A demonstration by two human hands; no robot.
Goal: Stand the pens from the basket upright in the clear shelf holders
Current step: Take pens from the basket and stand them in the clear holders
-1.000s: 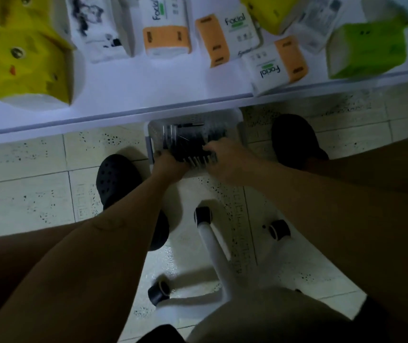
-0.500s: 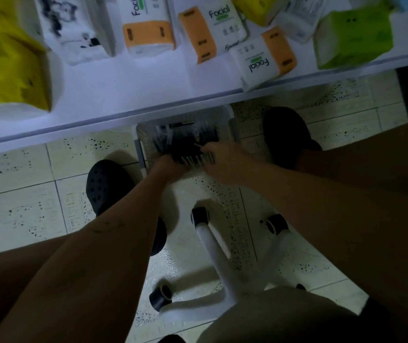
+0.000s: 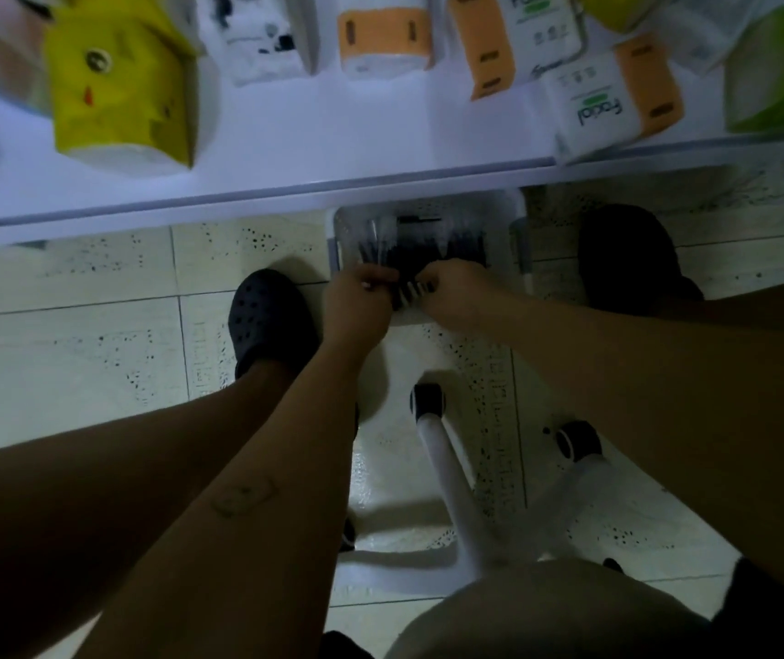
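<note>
Left hand point(image 3: 360, 297) and right hand point(image 3: 457, 293) clutch dark pens point(image 3: 421, 256) in a basket point(image 3: 336, 240) tucked partly beneath a shelf point(image 3: 333, 149) holding tissue packs point(image 3: 119, 88).

Dark pens point(image 3: 421, 252) — bundled (blurred) — lie in white floor basket point(image 3: 516, 216).

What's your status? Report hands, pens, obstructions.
Gripping pens: left hand, right hand. Pens bunched in floor basket. The table edge overhangs basket; holders not in view.
</note>
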